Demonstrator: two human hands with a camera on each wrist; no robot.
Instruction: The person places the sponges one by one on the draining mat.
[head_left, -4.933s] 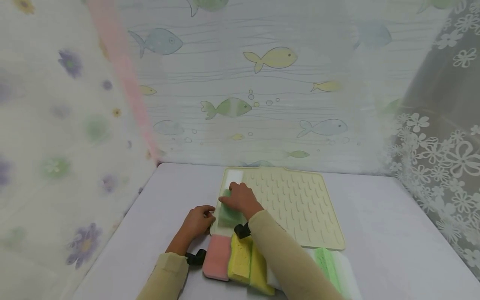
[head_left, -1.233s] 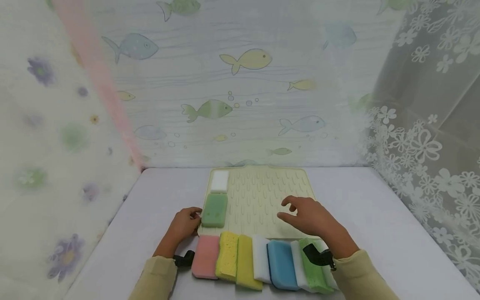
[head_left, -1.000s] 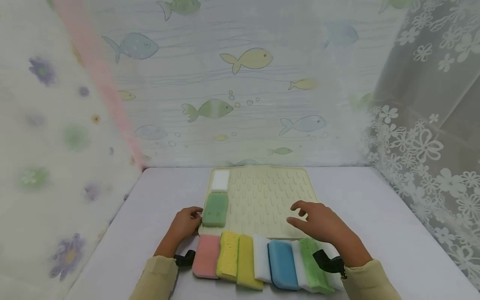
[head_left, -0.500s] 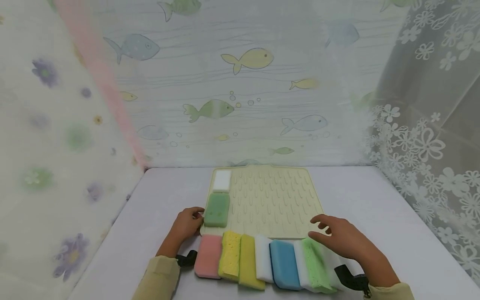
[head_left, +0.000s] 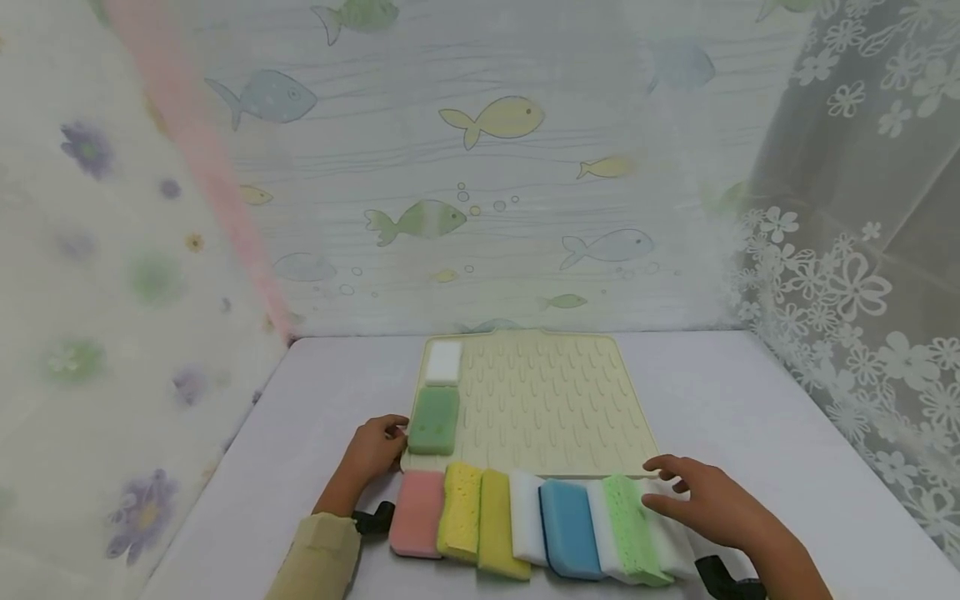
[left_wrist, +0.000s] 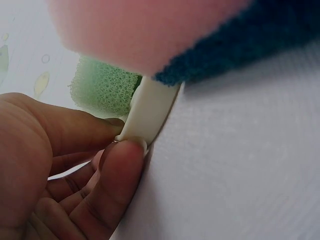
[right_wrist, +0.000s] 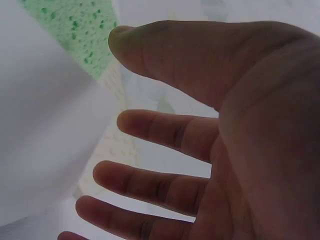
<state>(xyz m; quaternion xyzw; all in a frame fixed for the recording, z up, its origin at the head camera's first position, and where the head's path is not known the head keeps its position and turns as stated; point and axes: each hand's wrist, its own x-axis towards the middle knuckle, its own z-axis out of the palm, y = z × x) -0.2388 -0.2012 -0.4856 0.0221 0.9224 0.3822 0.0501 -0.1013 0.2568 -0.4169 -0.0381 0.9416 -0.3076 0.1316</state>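
Observation:
My left hand (head_left: 369, 454) pinches the left edge of a cream ridged drying mat (head_left: 555, 404) between thumb and finger; the left wrist view shows the pinched rim (left_wrist: 147, 110) closely. On the mat's left side lie a white sponge (head_left: 444, 363) and, nearer me, a green sponge (head_left: 433, 422). My right hand (head_left: 708, 504) is spread, holding nothing, over the right end of a sponge row. Beneath it is a white sponge (head_left: 670, 542), partly covered by the hand, beside a light green sponge (head_left: 633, 533). Whether the right fingers touch the white sponge, I cannot tell.
In front of the mat, the row continues leftward with a blue sponge (head_left: 570, 529), a white sponge (head_left: 528, 517), two yellow ones (head_left: 460, 512) and a pink sponge (head_left: 417, 512). A fish-patterned curtain (head_left: 480, 275) hangs behind the white table (head_left: 337, 375).
The green sponge, earlier under my right hand, now lies released on the mat. My right hand has moved right and toward me, to the row's right end. The left hand stays at the mat's edge.

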